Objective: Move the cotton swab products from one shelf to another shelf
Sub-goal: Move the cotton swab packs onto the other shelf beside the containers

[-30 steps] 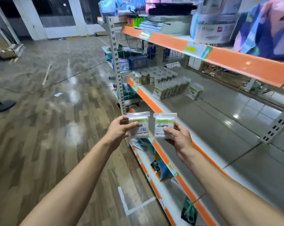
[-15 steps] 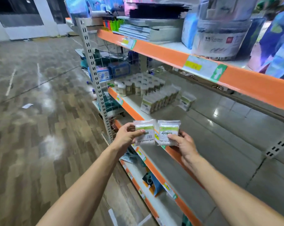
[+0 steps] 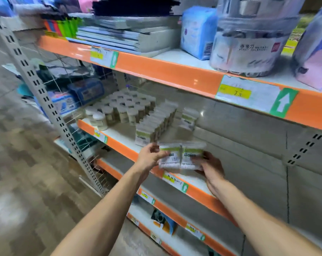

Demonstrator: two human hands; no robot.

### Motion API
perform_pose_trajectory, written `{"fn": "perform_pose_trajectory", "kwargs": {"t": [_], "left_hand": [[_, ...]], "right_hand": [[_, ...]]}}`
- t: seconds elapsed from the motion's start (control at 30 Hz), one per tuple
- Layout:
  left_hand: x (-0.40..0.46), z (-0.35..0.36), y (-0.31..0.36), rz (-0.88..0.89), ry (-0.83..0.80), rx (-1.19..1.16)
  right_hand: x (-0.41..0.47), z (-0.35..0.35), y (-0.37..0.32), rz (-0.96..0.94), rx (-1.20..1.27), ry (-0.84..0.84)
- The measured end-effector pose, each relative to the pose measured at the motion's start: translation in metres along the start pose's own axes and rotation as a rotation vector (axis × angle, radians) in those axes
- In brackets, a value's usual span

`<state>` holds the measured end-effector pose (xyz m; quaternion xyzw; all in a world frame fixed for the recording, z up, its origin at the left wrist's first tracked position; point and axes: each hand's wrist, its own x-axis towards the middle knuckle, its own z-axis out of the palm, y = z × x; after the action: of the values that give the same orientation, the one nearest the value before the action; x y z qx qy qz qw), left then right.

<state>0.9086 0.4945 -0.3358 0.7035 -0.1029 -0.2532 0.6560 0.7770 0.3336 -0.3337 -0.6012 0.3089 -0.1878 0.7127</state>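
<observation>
Since the earlier frame the two cotton swab packs have come together, edges now touching, and sit closer to the middle shelf point(image 3: 119, 137). The left hand point(image 3: 150, 159) pinches the left pack point(image 3: 169, 157) by its left side; the right hand point(image 3: 210, 169) grips the right pack point(image 3: 192, 156) from below, above the shelf's orange front edge.

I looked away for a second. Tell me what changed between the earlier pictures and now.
Both hands carried their swab packs forward and up, from beside the shelf post to over the middle shelf. The left pack and right pack, apart before, now touch. Unchanged: left hand and right hand keep their grip; the row of packs and jars stay put.
</observation>
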Motion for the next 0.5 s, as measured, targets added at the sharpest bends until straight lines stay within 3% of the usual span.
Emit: {"fn": "perform_pose_trajectory", "kwargs": {"t": [0.3, 0.5], "left_hand": [[0.06, 0.005, 0.012, 0.021, -0.253, 0.102], [0.089, 0.023, 0.022, 0.074, -0.263, 0.227]], "right_hand": [[0.023, 0.015, 0.001, -0.009, 0.013, 0.206], [0.035, 0.013, 0.002, 0.006, 0.066, 0.292]]}}
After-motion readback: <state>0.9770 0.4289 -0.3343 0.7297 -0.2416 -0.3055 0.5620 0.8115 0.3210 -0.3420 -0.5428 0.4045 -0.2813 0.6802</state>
